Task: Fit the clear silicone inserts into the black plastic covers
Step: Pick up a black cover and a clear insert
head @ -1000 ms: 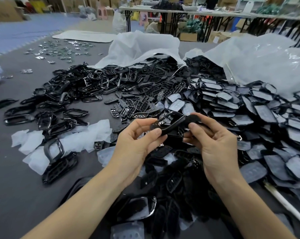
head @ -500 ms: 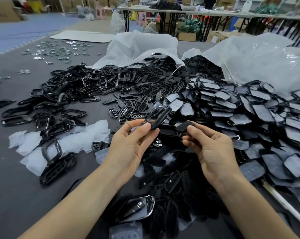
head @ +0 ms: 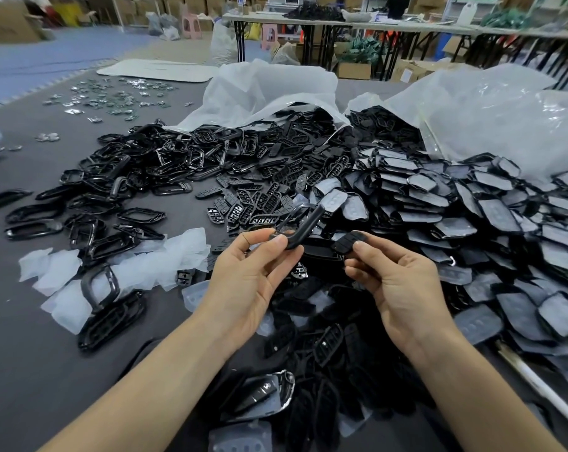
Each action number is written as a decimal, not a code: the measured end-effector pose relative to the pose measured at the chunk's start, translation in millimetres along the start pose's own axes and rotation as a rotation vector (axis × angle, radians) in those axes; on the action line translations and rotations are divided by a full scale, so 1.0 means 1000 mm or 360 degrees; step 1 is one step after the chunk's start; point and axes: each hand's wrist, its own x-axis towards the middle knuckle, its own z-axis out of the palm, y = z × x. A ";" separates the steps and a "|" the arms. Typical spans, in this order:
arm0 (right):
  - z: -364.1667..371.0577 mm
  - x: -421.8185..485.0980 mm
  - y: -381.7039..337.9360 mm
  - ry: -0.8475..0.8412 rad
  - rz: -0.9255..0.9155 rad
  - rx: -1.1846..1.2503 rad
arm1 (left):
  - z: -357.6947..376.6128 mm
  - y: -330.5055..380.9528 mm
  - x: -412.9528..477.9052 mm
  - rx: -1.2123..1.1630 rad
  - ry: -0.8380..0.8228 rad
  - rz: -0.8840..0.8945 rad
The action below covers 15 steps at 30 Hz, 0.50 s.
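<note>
- The left hand [head: 253, 278] is bare, and its fingernails [head: 280, 242] are short and trimmed close.
- The right hand [head: 403, 288] is bare too, with a short, rounded thumbnail.
- The left forearm [head: 152, 386] is uncovered down to the picture's lower edge.
- The right forearm [head: 471, 396] is likewise uncovered.

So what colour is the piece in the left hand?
The cover is black; head view shows it.

Grey table surface [head: 31, 370]. Translucent plastic bag [head: 266, 89] lies open at far centre. Black frames [head: 139, 177] heaped left of bag mouth. Black covers [head: 263, 197] spilled before mouth. Clear silicone inserts [head: 139, 272] nearer than bag, leftward. Shiny metal pieces [head: 113, 99] scattered far left of bag. Insert-backed covers [head: 491, 210] heaped right of bag.
</note>
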 end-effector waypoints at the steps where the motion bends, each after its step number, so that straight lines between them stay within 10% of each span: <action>1: 0.000 0.000 0.000 0.0001 -0.0001 -0.0001 | 0.000 0.000 0.000 0.0001 -0.0003 -0.0002; 15: 0.000 0.000 -0.004 -0.0030 0.0028 0.0123 | 0.002 -0.001 -0.002 0.0046 -0.0019 -0.0012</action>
